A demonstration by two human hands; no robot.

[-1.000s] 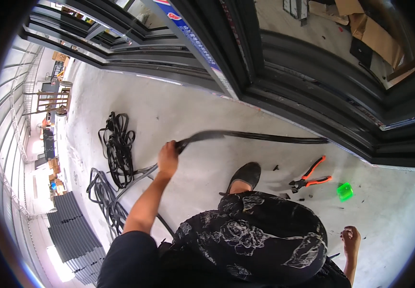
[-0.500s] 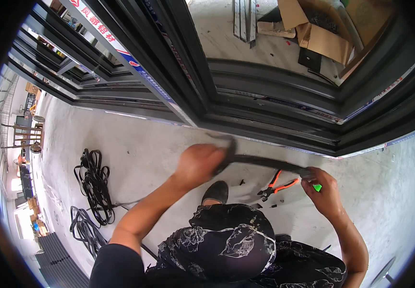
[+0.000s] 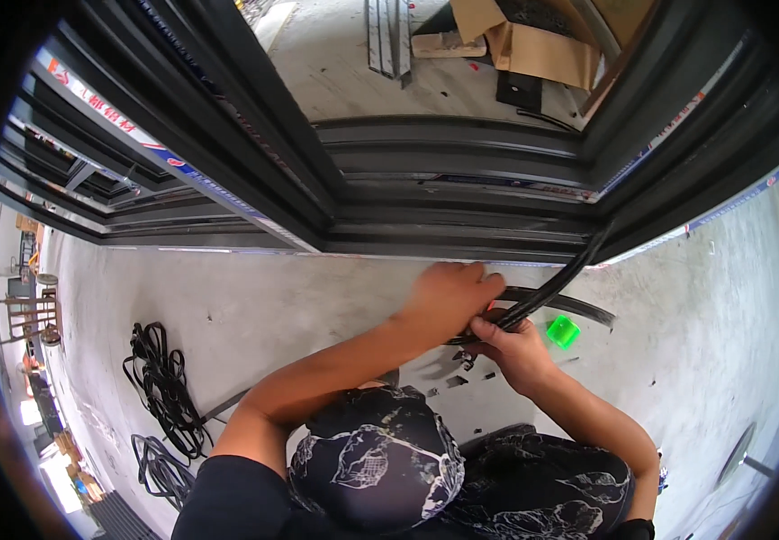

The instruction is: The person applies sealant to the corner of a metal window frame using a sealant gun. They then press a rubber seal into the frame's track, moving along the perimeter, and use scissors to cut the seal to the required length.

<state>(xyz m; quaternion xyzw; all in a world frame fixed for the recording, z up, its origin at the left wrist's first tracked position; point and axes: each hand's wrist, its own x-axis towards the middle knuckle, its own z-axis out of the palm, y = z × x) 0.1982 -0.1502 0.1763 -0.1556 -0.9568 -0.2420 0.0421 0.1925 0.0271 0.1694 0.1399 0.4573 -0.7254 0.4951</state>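
Observation:
My left hand and my right hand are close together at the near edge of the dark window frame. Both are closed on a black rubber strip, thumb and fingers pinching it. One length of the strip rises toward the frame's inner corner at the right; another sticks out to the right past my hands, ending in the air or near the floor, I cannot tell which. Under my hands lie pliers, mostly covered, with the dark jaws showing. A bright green box-shaped thing is right of my right hand.
Tangled black strips lie on the concrete floor at the left. Small dark scraps are scattered by my knees. Beyond the frame are an open cardboard box and metal profiles. A wheeled cart stands far left.
My hands were apart with the strip stretched between them; now they are together. The right hand has moved left, uncovering the green thing and covering most of the pliers. The view has shifted right.

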